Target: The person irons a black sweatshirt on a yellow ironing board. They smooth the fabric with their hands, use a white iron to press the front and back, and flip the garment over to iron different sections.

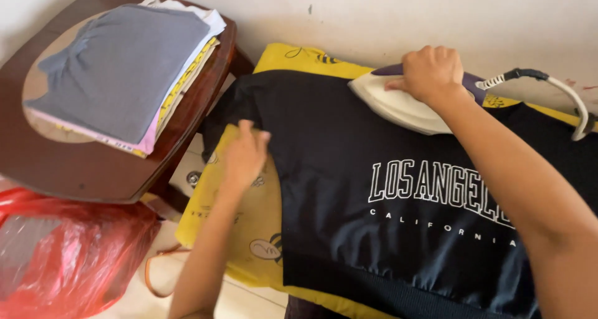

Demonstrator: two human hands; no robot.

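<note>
Shirt (398, 201), black, is spread flat on a yellow cloth (249, 232) for pressing. Its left sleeve is pinned by the left hand (245, 156), keeping fabric taut; the iron (398, 104) is gripped by the right hand (430, 73) at the far edge.

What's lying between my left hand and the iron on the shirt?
In the head view, only dark shirt fabric lies between the left hand and the iron, which the right hand grips. Nothing else sits on that stretch.

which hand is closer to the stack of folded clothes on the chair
Left. The left hand rests on the dark shirt's sleeve, just beside the folded stack; the right hand grips the iron, farther away.
</note>
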